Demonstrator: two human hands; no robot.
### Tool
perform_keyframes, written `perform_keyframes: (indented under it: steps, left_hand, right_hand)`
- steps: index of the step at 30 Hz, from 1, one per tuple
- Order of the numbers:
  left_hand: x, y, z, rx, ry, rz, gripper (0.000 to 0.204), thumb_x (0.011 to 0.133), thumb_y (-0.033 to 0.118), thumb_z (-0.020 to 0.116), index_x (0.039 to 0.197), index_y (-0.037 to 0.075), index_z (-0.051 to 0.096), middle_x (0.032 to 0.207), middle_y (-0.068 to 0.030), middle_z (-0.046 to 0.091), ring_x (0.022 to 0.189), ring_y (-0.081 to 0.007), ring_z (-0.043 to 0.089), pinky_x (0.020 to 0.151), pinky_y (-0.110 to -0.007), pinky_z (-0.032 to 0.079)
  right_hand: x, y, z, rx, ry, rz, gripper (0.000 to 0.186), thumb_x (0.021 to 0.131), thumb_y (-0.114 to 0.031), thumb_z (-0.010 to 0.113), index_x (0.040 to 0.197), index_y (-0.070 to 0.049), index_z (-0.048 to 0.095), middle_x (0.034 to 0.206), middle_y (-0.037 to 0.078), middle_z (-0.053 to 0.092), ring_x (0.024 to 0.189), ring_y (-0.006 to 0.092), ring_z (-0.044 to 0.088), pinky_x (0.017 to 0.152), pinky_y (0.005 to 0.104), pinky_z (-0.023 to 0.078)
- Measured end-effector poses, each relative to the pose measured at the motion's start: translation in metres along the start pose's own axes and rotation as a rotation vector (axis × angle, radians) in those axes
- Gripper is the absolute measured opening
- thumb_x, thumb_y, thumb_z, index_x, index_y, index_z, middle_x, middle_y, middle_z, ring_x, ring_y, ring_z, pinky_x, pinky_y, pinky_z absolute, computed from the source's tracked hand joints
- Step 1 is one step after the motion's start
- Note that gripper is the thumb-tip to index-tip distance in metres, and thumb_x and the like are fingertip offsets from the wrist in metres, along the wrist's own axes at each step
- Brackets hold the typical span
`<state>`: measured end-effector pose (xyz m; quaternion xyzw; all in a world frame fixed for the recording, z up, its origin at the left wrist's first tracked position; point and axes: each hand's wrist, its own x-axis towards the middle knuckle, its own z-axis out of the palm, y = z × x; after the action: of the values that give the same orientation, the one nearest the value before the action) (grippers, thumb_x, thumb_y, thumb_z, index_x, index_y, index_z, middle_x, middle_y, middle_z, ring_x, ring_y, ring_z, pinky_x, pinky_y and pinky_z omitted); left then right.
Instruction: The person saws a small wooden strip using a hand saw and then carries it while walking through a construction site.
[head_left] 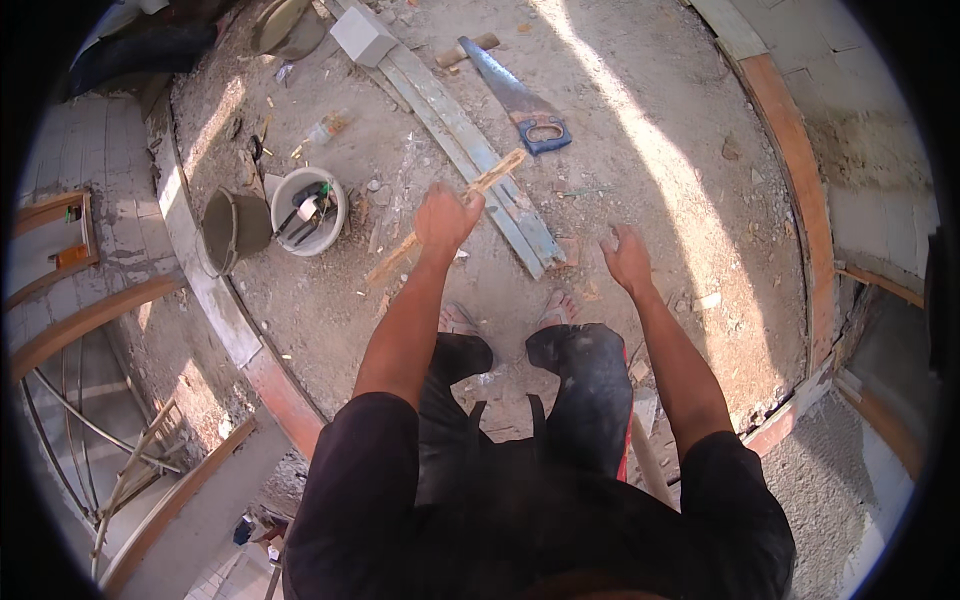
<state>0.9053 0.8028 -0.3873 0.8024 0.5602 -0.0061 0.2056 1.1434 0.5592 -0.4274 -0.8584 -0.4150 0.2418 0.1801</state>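
My left hand (445, 215) grips a narrow, rough wooden stick (497, 168) that lies diagonally above the ground, across long weathered boards (430, 115). My right hand (627, 255) is in the air to the right of the boards' near end, its fingers apart and loosely bent, holding nothing. A handsaw with a blue handle (543, 133) lies beside the boards, and a wooden-handled tool (450, 57) is near the tip of its blade. A pale block (360, 35) rests on the boards' far end.
To the left stand a dark bucket (235, 232) and a white bucket (330, 225) with tools inside. Board edging (800, 200) borders the dusty, debris-strewn ground (660, 180) at both sides. A wooden frame (80, 230) is at the far left, above metal rods and poles.
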Motion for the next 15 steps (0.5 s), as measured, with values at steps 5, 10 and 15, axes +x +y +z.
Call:
perform_keyframes:
  steps: [5, 10, 15]
  left_hand:
    - [0.098, -0.016, 0.110, 0.073, 0.209, 0.217, 0.048, 0.079, 0.045, 0.064, 0.094, 0.000, 0.063, 0.100, -0.0177, 0.064, 0.098, -0.0340, 0.061, 0.082, -0.046, 0.051]
    - [0.164, -0.027, 0.176, 0.088, 0.325, 0.295, 0.045, 0.077, 0.044, 0.067, 0.092, 0.001, 0.062, 0.097, -0.0158, 0.063, 0.097, -0.0330, 0.060, 0.081, -0.045, 0.050]
    - [0.189, -0.042, 0.213, 0.089, 0.398, 0.361, 0.041, 0.074, 0.039, 0.072, 0.088, 0.003, 0.061, 0.093, -0.0140, 0.061, 0.091, -0.0328, 0.059, 0.076, -0.045, 0.050]
  right_hand:
    - [0.144, 0.017, 0.084, -0.150, 0.102, -0.200, 0.047, 0.087, -0.027, 0.066, 0.125, -0.002, 0.057, 0.130, 0.020, 0.055, 0.122, 0.0364, 0.050, 0.099, 0.0462, 0.044]
    - [0.244, 0.014, 0.146, -0.245, 0.228, -0.363, 0.049, 0.086, -0.023, 0.065, 0.129, -0.002, 0.054, 0.136, 0.017, 0.051, 0.126, 0.0330, 0.047, 0.103, 0.0443, 0.042]
    - [0.273, 0.023, 0.186, -0.428, 0.264, -0.497, 0.051, 0.079, -0.019, 0.067, 0.127, -0.005, 0.055, 0.135, 0.014, 0.052, 0.126, 0.0299, 0.048, 0.105, 0.0447, 0.037]
